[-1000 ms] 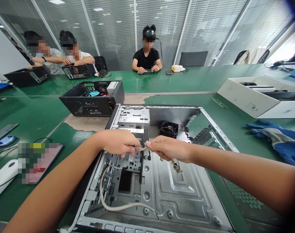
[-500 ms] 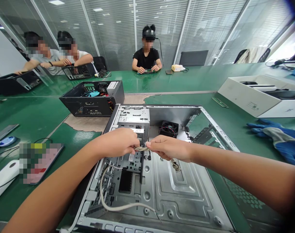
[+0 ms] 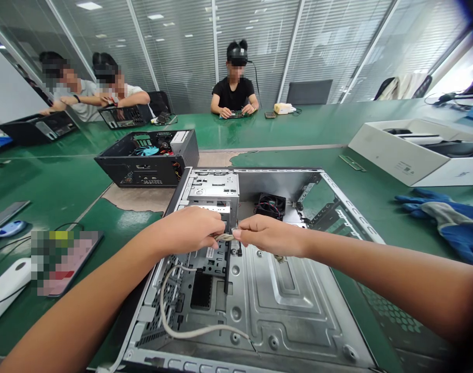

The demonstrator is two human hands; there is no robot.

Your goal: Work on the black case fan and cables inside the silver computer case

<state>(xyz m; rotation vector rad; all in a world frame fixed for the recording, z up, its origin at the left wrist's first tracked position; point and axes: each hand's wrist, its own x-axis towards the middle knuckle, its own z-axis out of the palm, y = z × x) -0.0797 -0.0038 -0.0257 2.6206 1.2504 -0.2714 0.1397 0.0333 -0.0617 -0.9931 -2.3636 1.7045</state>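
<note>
Both my hands are closed around a twisted beige cable (image 3: 225,237), held over an open computer case (image 3: 275,311). My left hand (image 3: 199,228) grips it near the drive bays, fingers curled. My right hand (image 3: 263,235) pinches it just to the right, and a short bundled end hangs below that palm, mostly hidden. A thicker light-grey cable (image 3: 197,331) loops along the case's left inner side. At the far end inside the case is a black fan (image 3: 271,205), beyond my right hand. The metal drive cage (image 3: 215,184) stands beyond my left hand.
A second black case (image 3: 146,160) with a blue fan stands behind. To the right are a white box (image 3: 411,160), blue-grey gloves (image 3: 449,223) and a green memory stick (image 3: 352,162). A phone (image 3: 73,264) lies left. Several people sit across the green table (image 3: 306,124).
My hands stay nearly in place on the cable. The bundled end below my right hand has risen and shows less. At the far left, a co-worker's arm and case have shifted.
</note>
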